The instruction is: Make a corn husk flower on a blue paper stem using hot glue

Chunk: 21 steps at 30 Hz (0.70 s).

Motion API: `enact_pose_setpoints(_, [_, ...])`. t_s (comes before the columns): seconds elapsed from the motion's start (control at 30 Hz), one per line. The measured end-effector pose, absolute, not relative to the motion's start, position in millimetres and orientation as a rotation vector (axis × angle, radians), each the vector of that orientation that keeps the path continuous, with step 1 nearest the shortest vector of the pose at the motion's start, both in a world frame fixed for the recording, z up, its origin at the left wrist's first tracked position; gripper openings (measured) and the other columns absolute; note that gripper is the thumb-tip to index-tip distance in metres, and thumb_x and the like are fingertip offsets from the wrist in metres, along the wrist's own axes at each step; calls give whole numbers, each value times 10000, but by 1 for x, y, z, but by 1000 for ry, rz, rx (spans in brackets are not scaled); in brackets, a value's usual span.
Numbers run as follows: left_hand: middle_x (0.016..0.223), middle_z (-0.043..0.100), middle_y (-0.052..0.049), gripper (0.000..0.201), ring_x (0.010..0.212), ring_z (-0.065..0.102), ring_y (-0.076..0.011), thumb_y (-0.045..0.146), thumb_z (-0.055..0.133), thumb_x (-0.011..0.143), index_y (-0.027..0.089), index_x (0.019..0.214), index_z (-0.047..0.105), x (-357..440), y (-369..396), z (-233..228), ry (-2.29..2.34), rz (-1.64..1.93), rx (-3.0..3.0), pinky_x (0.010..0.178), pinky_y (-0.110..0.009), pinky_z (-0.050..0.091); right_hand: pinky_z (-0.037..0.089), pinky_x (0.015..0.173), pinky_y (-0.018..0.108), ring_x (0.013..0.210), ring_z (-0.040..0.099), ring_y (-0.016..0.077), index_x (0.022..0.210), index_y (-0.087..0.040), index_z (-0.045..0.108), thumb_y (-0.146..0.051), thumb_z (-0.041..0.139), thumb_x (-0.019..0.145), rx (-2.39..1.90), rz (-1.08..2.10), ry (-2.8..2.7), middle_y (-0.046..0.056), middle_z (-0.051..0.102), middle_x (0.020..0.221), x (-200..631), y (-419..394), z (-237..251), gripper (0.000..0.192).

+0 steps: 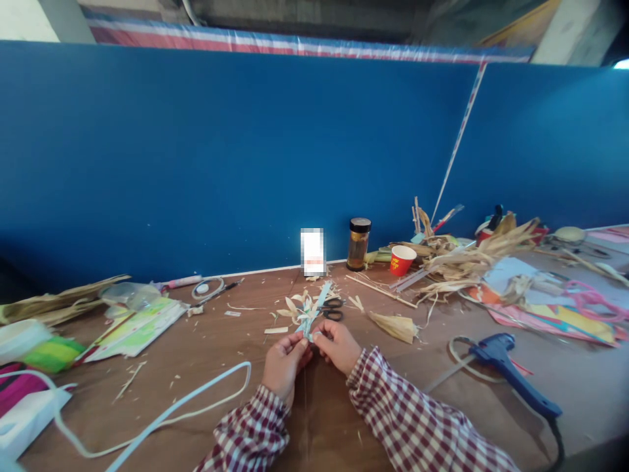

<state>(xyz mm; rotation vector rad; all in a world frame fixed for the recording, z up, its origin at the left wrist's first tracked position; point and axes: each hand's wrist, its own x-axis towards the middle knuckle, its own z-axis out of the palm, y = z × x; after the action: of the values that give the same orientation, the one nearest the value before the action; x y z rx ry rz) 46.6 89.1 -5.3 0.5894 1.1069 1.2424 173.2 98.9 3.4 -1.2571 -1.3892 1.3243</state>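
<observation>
In the head view, my left hand point(286, 362) pinches the base of a pale corn husk flower point(303, 308) between thumb and fingers. My right hand point(339, 344) is closed beside it, thumb and forefinger on a light blue strip point(323, 296) at the flower's stem. The fingertips of both hands nearly meet there and cover part of the stem. Just behind the right hand lie black-handled scissors point(334, 310). A loose piece of dry husk point(393, 326) rests to the right, and small husk scraps are scattered around the flower.
A blue hot glue gun point(514, 370) lies at right with its cable. Farther back stand a red paper cup point(403, 261) and a lidded jar point(358, 246) beside heaped husks point(472, 262). A white cord point(196, 410) loops across the left near a power strip point(32, 419).
</observation>
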Motion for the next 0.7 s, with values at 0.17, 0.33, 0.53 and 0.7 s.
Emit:
enact_pose_setpoints(0.17, [657,674,-44,188,540,609,-92,85,737,615,92,782,652,48,84,5,1057,1237,583,557,-191,519,328,367,171,393,414,60,736,-167,509,-284,556,735,-1257,1340,-1354,-68,467,499,173,100,3,127])
enact_pose_setpoints(0.33, [614,660,-35,164,510,595,-85,59,714,635,85,781,645,48,82,10,1068,1243,567,541,-187,514,338,373,165,423,425,55,740,-160,513,-291,559,724,-1229,1333,-1331,-52,493,563,174,102,2,140])
enact_pose_setpoints(0.53, [624,661,-31,126,514,595,-83,7,646,682,98,769,638,49,83,11,1060,1245,512,552,-190,519,313,367,151,429,419,51,766,-165,500,-355,504,772,-1260,1348,-1303,-45,499,583,177,104,4,190])
enact_pose_setpoints(0.7, [592,639,-14,112,483,574,-71,0,630,691,92,751,646,49,82,13,1050,1250,503,526,-180,511,348,398,182,477,434,83,781,-166,515,-412,478,785,-1265,1243,-1283,-38,461,576,179,104,9,249])
